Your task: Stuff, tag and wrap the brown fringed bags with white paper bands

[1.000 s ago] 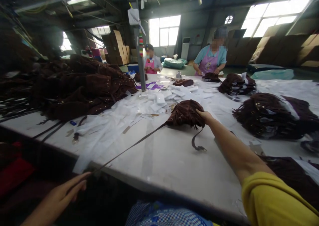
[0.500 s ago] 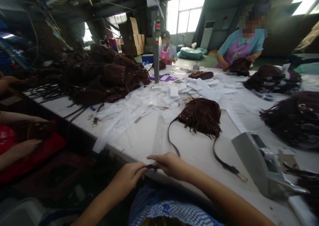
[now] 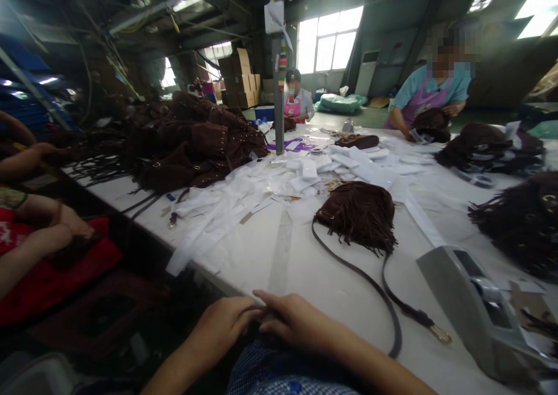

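Note:
At the table's front edge, my left hand (image 3: 229,319) is closed in a pinch on the dark strap (image 3: 257,306). My right hand (image 3: 290,319) meets it there, its index finger stretched over the strap and its other fingers bent round the same spot. Beyond them on the white table (image 3: 248,255) lies a brown fringed bag (image 3: 360,212). One strap from this bag curves down behind my right forearm; another ends in a metal clip (image 3: 440,334). The part of the strap between my palms is hidden.
A grey tape dispenser (image 3: 473,308) stands at the right. White packing sheets (image 3: 305,168) cover the middle. Brown bags are heaped at left (image 3: 196,145) and right (image 3: 523,221). A metal post (image 3: 279,93) rises beyond. People work at the far side and at left.
The bag's strap now loops further right across the table, toward my right forearm. My hands have come closer together and sit slightly lower in view. The view has tilted a little upward.

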A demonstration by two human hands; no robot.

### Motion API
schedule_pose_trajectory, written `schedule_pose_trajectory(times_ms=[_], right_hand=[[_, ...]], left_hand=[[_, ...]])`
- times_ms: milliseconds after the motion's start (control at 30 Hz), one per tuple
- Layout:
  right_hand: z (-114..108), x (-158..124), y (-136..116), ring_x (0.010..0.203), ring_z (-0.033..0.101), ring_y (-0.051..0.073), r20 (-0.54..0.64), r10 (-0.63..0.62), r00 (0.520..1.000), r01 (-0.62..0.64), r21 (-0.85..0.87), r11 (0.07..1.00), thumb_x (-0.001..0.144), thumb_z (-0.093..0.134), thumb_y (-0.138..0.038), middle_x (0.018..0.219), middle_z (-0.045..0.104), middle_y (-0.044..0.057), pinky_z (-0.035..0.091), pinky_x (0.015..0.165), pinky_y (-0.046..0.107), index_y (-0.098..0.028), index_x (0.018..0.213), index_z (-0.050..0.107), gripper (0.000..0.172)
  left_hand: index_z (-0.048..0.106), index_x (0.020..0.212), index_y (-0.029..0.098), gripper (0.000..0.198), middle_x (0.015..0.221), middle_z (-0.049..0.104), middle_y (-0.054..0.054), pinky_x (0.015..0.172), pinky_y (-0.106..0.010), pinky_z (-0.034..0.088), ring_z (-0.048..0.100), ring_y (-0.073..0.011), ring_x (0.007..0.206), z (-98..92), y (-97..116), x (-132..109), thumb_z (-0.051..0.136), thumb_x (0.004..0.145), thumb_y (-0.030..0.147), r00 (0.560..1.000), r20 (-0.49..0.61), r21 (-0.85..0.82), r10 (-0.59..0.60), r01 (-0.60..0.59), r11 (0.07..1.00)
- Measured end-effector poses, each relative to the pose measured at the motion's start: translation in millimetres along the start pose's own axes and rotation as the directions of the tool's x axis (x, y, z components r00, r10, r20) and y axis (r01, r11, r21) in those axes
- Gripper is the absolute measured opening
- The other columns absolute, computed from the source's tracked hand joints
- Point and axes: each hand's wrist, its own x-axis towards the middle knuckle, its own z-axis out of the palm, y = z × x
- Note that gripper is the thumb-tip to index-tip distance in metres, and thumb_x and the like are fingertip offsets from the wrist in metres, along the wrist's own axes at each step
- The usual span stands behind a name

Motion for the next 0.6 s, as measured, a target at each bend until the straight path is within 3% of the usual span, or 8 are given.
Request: schedule_pose_trajectory(times_ms=[100,233,300,400,467,500,567,600], right_hand=[[-5,0,18,0.07,0.066,0.015,0.014,0.046,0.999,-0.047,0.076,0.996,0.093,0.048,-0.023,0.085,0.075,0.0,0.049,0.069,0.022,-0.025,0.124,0.063,0.035],[-31,-6,60,0.064,0.061,0.015,-0.132,0.153,0.979,-0.15,0.034,0.988,0.096,0.043,-0.024,0.072,0.073,-0.001,0.047,0.069,0.025,-0.02,0.123,0.055,0.03],[-37,-4,70,0.073,0.065,0.018,-0.238,0.192,0.952,-0.21,-0.049,0.977,0.095,0.044,-0.025,0.082,0.074,0.002,0.048,0.075,0.029,-0.021,0.122,0.054,0.029],[-34,8,66,0.092,0.066,0.02,-0.36,0.118,0.926,-0.176,-0.131,0.976,0.089,0.053,-0.023,0.115,0.07,0.009,0.047,0.086,0.032,-0.023,0.131,0.05,0.042],[-29,19,59,0.092,0.066,0.019,-0.302,0.036,0.953,-0.07,-0.102,0.992,0.088,0.057,-0.022,0.113,0.07,0.007,0.047,0.085,0.03,-0.024,0.134,0.049,0.048],[-27,24,57,0.088,0.067,0.019,-0.247,0.007,0.969,-0.027,-0.077,0.997,0.089,0.055,-0.024,0.103,0.072,0.005,0.047,0.083,0.028,-0.024,0.129,0.054,0.04],[-24,30,58,0.075,0.065,0.017,-0.177,0.0,0.984,-0.009,-0.048,0.999,0.095,0.05,-0.03,0.081,0.071,0.002,0.046,0.074,0.026,-0.022,0.105,0.064,0.02],[-24,32,61,0.07,0.063,0.017,-0.183,0.016,0.983,-0.024,-0.04,0.999,0.096,0.047,-0.033,0.074,0.068,0.002,0.044,0.07,0.025,-0.021,0.092,0.065,0.022]], left_hand=[[0.069,0.082,0.022,0.037,0.073,0.068,-0.002,0.065,-0.025,0.038,0.062,-0.019,0.071,-18.4,-11,13,0.048,0.093,0.051,1.0,-0.011,0.087,0.022,-0.021,0.996],[0.068,0.105,0.022,0.04,0.079,0.069,-0.001,0.071,-0.025,0.042,0.062,-0.0177,0.074,-49.0,-42,20,0.043,0.096,0.051,0.998,-0.04,0.023,0.048,-0.047,0.999],[0.069,0.104,0.021,0.043,0.075,0.067,-0.001,0.07,-0.025,0.042,0.061,-0.0168,0.07,-54.5,-43,26,0.039,0.097,0.051,0.998,-0.052,0.038,0.029,-0.027,0.999],[0.069,0.082,0.02,0.046,0.068,0.065,-0.001,0.065,-0.025,0.039,0.059,-0.0162,0.065,-47.6,-26,43,0.039,0.097,0.052,0.995,0.056,0.095,0.079,-0.085,0.992],[0.068,0.073,0.02,0.043,0.066,0.066,0.0,0.063,-0.024,0.039,0.06,-0.0161,0.064,-42.6,-16,60,0.05,0.091,0.054,0.988,0.119,0.063,0.098,-0.106,0.992],[0.069,0.073,0.021,0.041,0.065,0.066,0.0,0.063,-0.024,0.039,0.06,-0.0161,0.063,-43.2,-14,70,0.054,0.088,0.056,0.99,0.113,0.029,0.085,-0.088,0.996],[0.07,0.077,0.022,0.042,0.068,0.068,0.0,0.065,-0.025,0.041,0.062,-0.0168,0.065,-52.7,-22,91,0.053,0.087,0.059,1.0,0.006,-0.031,0.005,-0.005,0.999],[0.07,0.082,0.022,0.043,0.072,0.069,-0.001,0.067,-0.026,0.042,0.063,-0.0177,0.068,-60.7,-31,101,0.049,0.089,0.059,0.994,-0.089,-0.047,-0.056,0.052,0.998]])
